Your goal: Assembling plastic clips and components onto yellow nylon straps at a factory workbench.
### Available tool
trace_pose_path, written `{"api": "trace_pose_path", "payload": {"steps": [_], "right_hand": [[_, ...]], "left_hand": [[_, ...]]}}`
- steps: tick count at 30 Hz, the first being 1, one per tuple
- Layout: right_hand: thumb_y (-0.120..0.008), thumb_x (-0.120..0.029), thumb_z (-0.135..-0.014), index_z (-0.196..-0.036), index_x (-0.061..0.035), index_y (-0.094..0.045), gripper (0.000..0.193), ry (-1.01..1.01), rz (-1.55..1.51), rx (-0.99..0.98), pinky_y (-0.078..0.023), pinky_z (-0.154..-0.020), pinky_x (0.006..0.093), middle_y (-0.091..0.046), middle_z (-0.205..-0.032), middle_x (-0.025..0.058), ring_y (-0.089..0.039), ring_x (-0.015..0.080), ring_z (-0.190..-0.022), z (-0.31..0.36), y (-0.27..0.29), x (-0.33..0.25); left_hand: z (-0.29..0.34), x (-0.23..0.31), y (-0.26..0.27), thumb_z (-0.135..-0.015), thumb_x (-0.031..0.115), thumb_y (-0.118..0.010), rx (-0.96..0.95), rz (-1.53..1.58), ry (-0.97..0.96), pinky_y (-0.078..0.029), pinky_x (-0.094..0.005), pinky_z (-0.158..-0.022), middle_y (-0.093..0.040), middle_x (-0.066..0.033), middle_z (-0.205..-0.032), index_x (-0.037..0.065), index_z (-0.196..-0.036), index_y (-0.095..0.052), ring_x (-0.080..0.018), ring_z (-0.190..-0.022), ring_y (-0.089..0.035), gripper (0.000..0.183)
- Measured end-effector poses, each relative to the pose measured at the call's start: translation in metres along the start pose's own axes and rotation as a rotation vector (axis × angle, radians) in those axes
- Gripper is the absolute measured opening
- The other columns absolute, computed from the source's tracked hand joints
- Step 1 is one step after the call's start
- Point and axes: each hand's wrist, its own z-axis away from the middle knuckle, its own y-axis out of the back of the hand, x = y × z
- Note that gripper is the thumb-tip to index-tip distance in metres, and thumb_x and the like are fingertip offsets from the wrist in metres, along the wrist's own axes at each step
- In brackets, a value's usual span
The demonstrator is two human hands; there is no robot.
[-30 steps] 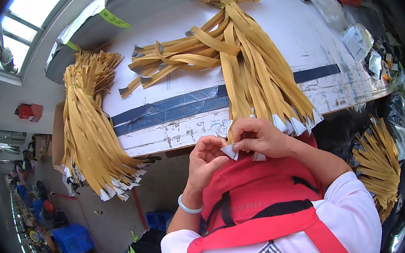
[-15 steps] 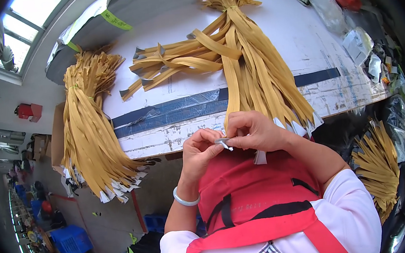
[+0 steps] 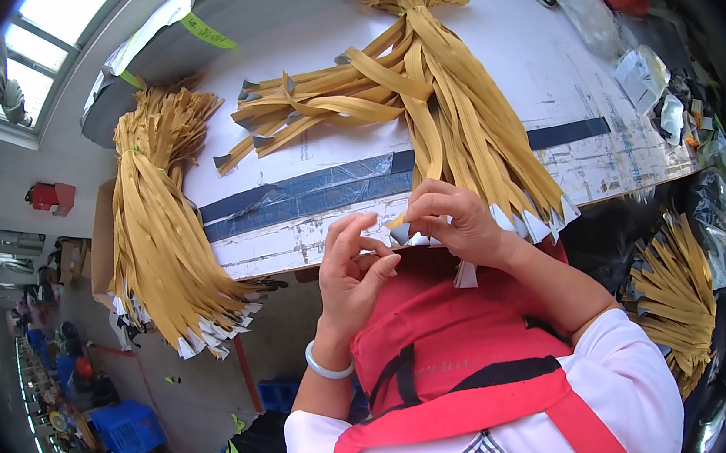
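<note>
A bundle of mustard-yellow zipper tapes [image 3: 465, 103] is tied near its far end and hangs over the table's near edge, its lower tips white. My right hand [image 3: 466, 221] pinches the end of one zipper tape [image 3: 428, 146] from this bundle, whose grey tip [image 3: 400, 233] pokes out to the left of my fingers. Just left of that tip is my left hand [image 3: 352, 273], its fingers parted and nothing visible in them. Several tapes with grey tips [image 3: 263, 140] are fanned out leftward from the bundle.
A second tied bundle [image 3: 161, 220] hangs over the table's left side, and another [image 3: 678, 301] is low at the right. Dark tape strips run along the white tabletop [image 3: 295, 246]. Plastic bags [image 3: 592, 21] and scraps crowd the right edge. A blue crate [image 3: 129, 426] stands lower left.
My left hand has let go of the grey tip, opened and moved slightly left. My right hand keeps its pinch on the tape, now raised a little.
</note>
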Motion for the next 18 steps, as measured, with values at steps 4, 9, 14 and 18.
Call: {"api": "trace_pose_path", "payload": {"steps": [4,9,14,18], "right_hand": [[-0.066,-0.005,-0.093,-0.097,-0.0024,-0.066,0.005,0.030,0.014,-0.179,-0.051,-0.069,0.0294,-0.060,-0.090,0.0079,-0.062,0.0192,-0.077,0.004,-0.004,-0.004],[-0.067,-0.006,-0.095,-0.092,-0.0008,-0.063,0.007,-0.310,-0.042,-0.124,-0.048,-0.067,0.0237,-0.055,-0.088,0.0030,-0.058,0.0087,-0.077,0.012,-0.007,-0.019],[-0.066,-0.007,-0.096,-0.088,-0.0016,-0.061,0.011,-0.303,-0.122,-0.057,-0.046,-0.064,0.0216,-0.053,-0.086,0.0012,-0.056,0.0073,-0.073,0.025,0.002,-0.002],[-0.068,-0.013,-0.096,-0.089,-0.0014,-0.060,0.016,-0.445,-0.208,0.084,-0.045,-0.062,0.0212,-0.053,-0.081,0.0005,-0.055,0.0065,-0.069,0.019,0.009,-0.013]], "left_hand": [[-0.007,-0.016,0.022,-0.086,-0.010,-0.069,-0.214,-0.181,-0.073,-0.054,-0.0228,-0.063,-0.060,-0.0093,-0.104,-0.002,-0.105,-0.066,-0.0123,-0.077,-0.064,0.021],[-0.006,-0.027,0.016,-0.084,-0.010,-0.069,-0.201,-0.467,-0.259,-0.048,-0.0255,-0.057,-0.061,-0.0080,-0.084,-0.002,-0.094,-0.065,-0.0140,-0.069,-0.061,0.013],[0.003,-0.019,0.010,-0.085,-0.013,-0.065,-0.285,-0.412,-0.161,-0.049,-0.0241,-0.057,-0.059,-0.0083,-0.087,-0.004,-0.085,-0.058,-0.0113,-0.067,-0.061,0.012],[0.000,-0.013,0.030,-0.095,-0.004,-0.060,0.006,-0.139,-0.058,-0.050,-0.0258,-0.056,-0.057,-0.0067,-0.083,-0.001,-0.088,-0.056,-0.0131,-0.063,-0.060,0.008]]}}
